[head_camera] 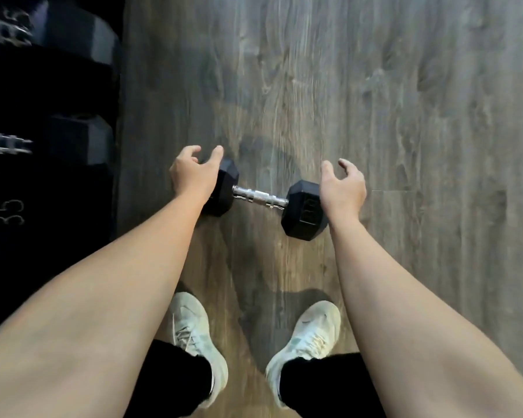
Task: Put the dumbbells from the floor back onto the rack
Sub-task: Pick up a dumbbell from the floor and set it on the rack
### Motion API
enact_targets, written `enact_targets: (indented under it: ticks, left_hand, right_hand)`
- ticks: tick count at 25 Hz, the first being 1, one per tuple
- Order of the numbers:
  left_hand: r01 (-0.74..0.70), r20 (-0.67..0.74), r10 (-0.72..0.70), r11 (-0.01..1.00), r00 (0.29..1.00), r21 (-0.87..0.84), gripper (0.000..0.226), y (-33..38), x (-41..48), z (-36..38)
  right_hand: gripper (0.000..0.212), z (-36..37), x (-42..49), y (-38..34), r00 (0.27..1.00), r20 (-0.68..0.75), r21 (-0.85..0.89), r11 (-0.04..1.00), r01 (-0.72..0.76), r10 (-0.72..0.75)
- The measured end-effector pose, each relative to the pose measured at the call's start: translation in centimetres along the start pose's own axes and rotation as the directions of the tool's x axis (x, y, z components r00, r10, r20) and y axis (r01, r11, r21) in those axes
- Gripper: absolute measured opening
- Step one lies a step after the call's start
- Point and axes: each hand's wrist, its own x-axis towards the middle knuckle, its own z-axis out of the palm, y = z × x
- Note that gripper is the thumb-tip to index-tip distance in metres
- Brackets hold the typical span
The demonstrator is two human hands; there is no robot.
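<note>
The left hand [194,173] covers part of the left head of the dumbbell [261,199]. The right hand [341,188] overlaps the right head; its marking is unreadable. The rack [49,116] is dark, blurred and cut off at the left edge. Contact between hands and dumbbell cannot be determined.
</note>
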Motion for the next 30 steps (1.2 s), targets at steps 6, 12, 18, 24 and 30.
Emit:
enact_targets:
  ticks: [6,12,18,24,30]
  left_hand:
    - [0.104,-0.021,-0.109,0.98,0.994,-0.172,0.042,-7.6,7.1,5.6]
    - [0.286,0.235,-0.233,0.931,0.944,-0.226,0.08,-7.2,6.7,4.0]
    - [0.331,0.491,-0.222,0.932,0.842,-0.147,0.054,-7.1,6.9,3.3]
    - [0.373,0.434,-0.238,0.892,0.869,-0.256,0.067,-6.7,6.4,3.6]
    - [0.461,0.438,-0.299,0.824,0.847,-0.329,0.048,-8.9,6.3,2.8]
  right_hand:
    - [0.045,6.3,3.7,9.8,0.966,-0.075,0.173,0.957,-0.232,0.248]
    - [0.061,5.5,2.4,9.6,0.937,0.031,0.295,0.893,-0.34,0.347]
    - [0.072,5.2,2.1,10.0,0.881,0.209,0.396,0.787,-0.473,0.424]
    - [0.061,5.3,1.7,9.2,0.882,0.196,0.473,0.746,-0.469,0.429]
    - [0.057,5.7,1.0,8.6,0.873,0.156,0.462,0.748,-0.478,0.462]
